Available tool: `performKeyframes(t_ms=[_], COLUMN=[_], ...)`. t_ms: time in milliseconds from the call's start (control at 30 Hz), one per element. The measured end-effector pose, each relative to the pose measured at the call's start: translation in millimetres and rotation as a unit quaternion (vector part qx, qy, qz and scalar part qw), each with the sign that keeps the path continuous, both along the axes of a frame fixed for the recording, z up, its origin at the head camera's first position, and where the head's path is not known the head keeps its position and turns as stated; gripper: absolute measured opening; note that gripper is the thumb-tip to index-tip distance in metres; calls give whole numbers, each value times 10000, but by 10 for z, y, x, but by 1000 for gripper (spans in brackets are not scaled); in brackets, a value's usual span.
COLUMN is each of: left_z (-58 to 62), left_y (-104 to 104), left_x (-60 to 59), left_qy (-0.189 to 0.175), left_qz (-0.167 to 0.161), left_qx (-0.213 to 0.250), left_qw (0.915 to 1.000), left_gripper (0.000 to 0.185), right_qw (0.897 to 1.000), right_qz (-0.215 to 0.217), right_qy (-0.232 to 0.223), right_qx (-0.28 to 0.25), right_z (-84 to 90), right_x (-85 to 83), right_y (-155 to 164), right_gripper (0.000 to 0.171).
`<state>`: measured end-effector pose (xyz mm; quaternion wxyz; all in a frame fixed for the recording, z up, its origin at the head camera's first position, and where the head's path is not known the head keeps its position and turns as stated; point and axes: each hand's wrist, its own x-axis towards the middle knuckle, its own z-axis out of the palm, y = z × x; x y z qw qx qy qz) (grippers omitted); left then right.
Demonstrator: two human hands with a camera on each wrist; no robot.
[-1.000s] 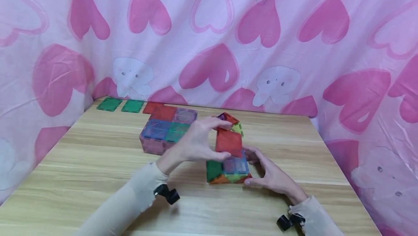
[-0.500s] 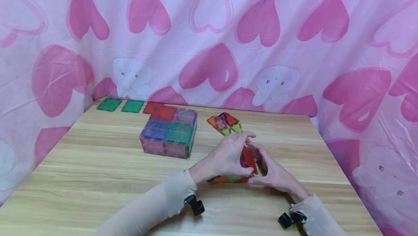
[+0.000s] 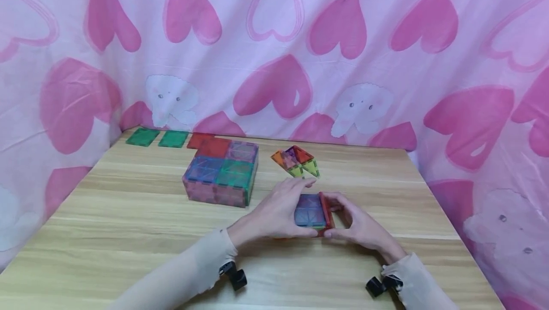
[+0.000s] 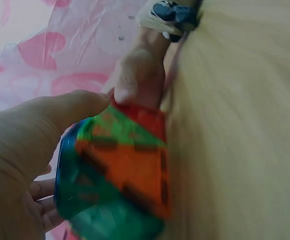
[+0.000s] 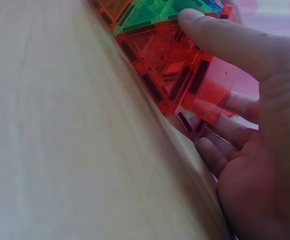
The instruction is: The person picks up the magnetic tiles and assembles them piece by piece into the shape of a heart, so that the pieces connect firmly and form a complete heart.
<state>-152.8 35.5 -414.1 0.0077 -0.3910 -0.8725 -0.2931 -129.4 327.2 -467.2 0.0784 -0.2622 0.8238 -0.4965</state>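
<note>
A small block built of magnetic tiles (image 3: 309,210) stands on the table with a blue top. My left hand (image 3: 274,210) grips it from the left, thumb along the near edge and fingers toward the far side. Orange triangle (image 4: 142,172) and green tiles show on its walls in the left wrist view. A red square magnetic tile (image 3: 327,211) stands on edge against the block's right side. My right hand (image 3: 359,224) holds this tile there, its thumb (image 5: 220,37) at the near top corner and its fingers behind the red tile in the right wrist view.
A larger box of magnetic tiles (image 3: 220,191) stands to the left. Behind it lie a flat red tile (image 3: 198,140) and two green tiles (image 3: 173,139). Several small triangle tiles (image 3: 296,161) lie beyond my hands. A pink heart-print curtain (image 3: 274,86) surrounds the wooden table (image 3: 107,214).
My left hand carried the red tile right and down to the block's right side, then let go and moved back left to grip the block. My right hand now holds the tile.
</note>
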Motion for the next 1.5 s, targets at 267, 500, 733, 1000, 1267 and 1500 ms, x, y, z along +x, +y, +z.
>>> performKeyframes(t_ms=[267, 500, 733, 1000, 1267, 1500], left_z=[-214, -327, -350, -365, -304, -309], left_y=[-441, -635, -617, -580, -536, -508], left_x=[27, -1, -8, 7, 74, 102], left_qy=[-504, -684, -733, -483, -477, -23], left_qz=[191, 149, 147, 165, 382, 459], left_qx=[-1, 5, 119, 701, 980, 936], left_qw=[9985, 9975, 9971, 9962, 9933, 9946], left_gripper=[117, 105, 103, 103, 102, 104], right_qw=[9997, 9999, 9995, 9977, 9978, 9992], right_qz=[-149, -76, 50, 184, 211, -117], right_qy=[-139, 141, 131, 201, 427, 120], right_qx=[-106, -35, -284, -617, -460, -354], right_z=[50, 10, -7, -10, -14, -24], right_x=[-12, -22, 9, 16, 26, 19], right_y=[36, 3, -13, -30, -39, -63], right_gripper=[79, 85, 87, 101, 111, 127])
